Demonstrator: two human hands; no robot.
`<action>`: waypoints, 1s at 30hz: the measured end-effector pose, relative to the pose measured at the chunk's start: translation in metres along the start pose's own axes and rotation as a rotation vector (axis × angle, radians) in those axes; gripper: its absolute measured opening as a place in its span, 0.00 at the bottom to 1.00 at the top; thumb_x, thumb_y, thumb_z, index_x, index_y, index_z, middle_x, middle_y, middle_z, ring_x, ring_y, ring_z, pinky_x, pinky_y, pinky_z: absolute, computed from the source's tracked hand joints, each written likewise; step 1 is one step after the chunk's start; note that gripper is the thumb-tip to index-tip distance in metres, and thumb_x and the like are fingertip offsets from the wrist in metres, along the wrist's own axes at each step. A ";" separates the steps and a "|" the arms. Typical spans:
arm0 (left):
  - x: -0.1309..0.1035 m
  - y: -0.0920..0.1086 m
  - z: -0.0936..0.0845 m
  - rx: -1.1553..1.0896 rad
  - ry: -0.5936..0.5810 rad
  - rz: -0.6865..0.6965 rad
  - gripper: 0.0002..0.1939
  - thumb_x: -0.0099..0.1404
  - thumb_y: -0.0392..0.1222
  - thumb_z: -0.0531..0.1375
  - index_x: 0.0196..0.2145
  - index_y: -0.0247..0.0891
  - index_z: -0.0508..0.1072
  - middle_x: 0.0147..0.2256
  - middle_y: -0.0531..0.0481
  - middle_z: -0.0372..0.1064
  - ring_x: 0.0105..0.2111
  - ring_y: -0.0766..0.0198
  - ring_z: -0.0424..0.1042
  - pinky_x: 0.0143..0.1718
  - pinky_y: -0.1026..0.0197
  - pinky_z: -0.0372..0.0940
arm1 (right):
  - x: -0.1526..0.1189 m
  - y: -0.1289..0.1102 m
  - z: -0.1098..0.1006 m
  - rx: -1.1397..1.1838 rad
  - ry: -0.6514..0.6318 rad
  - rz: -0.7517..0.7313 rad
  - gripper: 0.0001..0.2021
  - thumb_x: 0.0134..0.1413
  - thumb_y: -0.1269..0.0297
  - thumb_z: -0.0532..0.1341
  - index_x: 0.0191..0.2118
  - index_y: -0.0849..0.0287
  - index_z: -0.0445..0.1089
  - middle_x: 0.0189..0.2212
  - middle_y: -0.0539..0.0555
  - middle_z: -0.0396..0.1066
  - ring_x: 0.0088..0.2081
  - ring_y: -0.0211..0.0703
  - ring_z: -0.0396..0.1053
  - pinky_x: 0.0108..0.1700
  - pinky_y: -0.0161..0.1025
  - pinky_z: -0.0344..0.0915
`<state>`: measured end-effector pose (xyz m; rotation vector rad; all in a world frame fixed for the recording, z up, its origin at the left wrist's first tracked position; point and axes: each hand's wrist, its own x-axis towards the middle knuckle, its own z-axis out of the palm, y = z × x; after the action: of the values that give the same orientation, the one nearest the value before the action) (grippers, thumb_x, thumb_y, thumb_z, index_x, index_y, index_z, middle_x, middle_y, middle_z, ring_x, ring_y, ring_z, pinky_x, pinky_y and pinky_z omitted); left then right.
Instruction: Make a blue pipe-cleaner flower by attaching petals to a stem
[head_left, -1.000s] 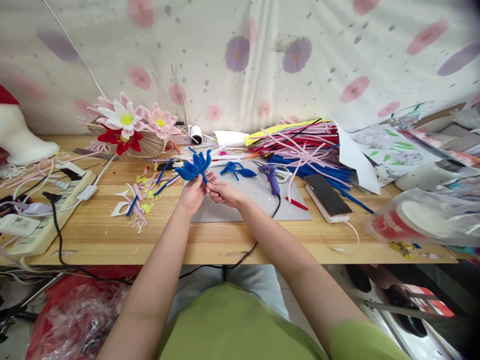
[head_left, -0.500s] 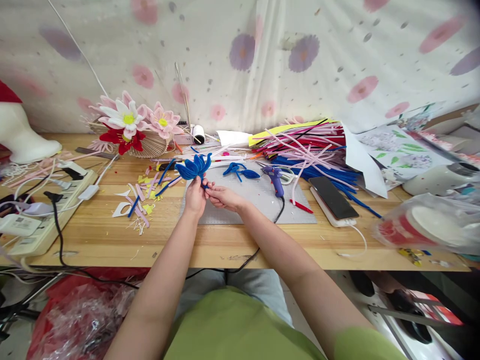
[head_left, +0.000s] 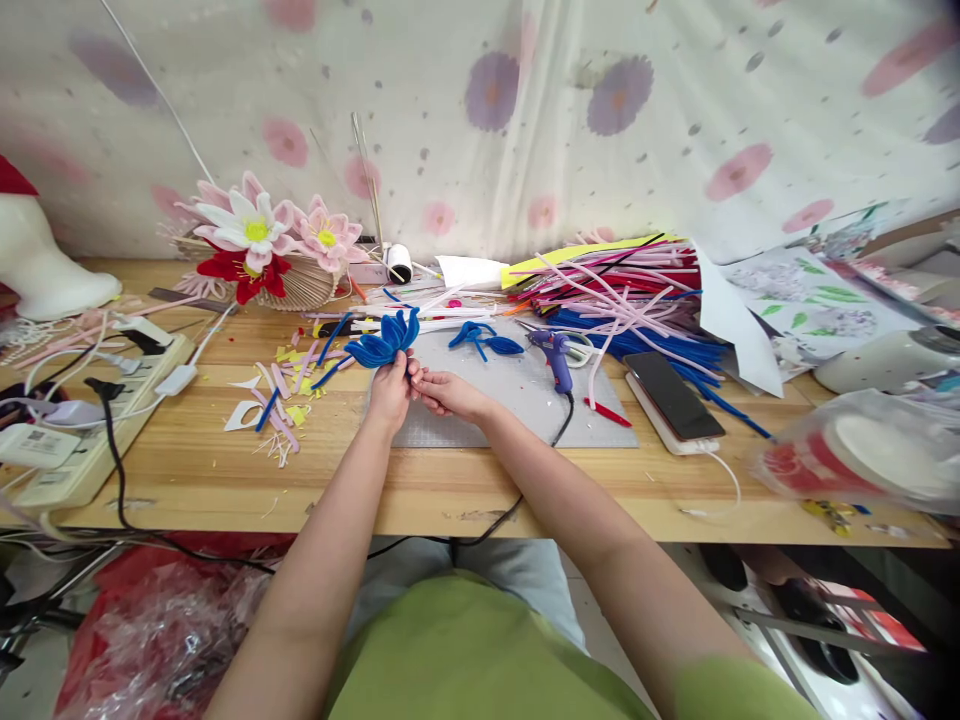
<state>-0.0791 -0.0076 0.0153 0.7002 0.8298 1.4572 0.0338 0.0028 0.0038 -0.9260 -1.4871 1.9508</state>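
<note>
A blue fuzzy flower (head_left: pixel 382 340) with several petals is held up over the left part of the grey mat (head_left: pixel 480 425). Its base is pinched in my left hand (head_left: pixel 391 392), fingers closed. My right hand (head_left: pixel 448 392) touches the left one, its fingers pressed together at the flower's base; what they grip there is too small to make out. Behind the hands, blue looped pieces (head_left: pixel 472 337) and a blue petal (head_left: pixel 505 345) lie on the mat. A purple glue gun (head_left: pixel 556 362) rests at its right, beside scissors (head_left: pixel 581 350) and a red strip (head_left: pixel 609 412).
Pink, white and red flowers (head_left: pixel 255 232) stand at the back left, behind scattered scraps (head_left: pixel 277 400). A power strip (head_left: pixel 97 430) is far left. Bundled fuzzy stems (head_left: pixel 630 290), a phone (head_left: pixel 675 395) and a bagged cup (head_left: pixel 825 455) lie right. The glue gun's cable crosses the front edge.
The blue flower has tilted to the left and turned slightly in my left hand. Both hands stay together in nearly the same place. The view has shifted slightly.
</note>
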 end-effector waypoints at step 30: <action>-0.025 0.009 0.052 0.326 0.298 0.134 0.13 0.61 0.40 0.58 0.22 0.37 0.58 0.13 0.62 0.45 0.11 0.78 0.43 0.12 0.74 0.39 | -0.041 0.022 -0.056 0.468 -0.092 -0.115 0.09 0.47 0.64 0.66 0.31 0.62 0.66 0.26 0.50 0.72 0.29 0.32 0.71 0.37 0.32 0.69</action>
<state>-0.0394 -0.0285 0.0531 0.8042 1.2914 1.5869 0.1034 0.0013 -0.0180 -0.5394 -1.0299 2.1441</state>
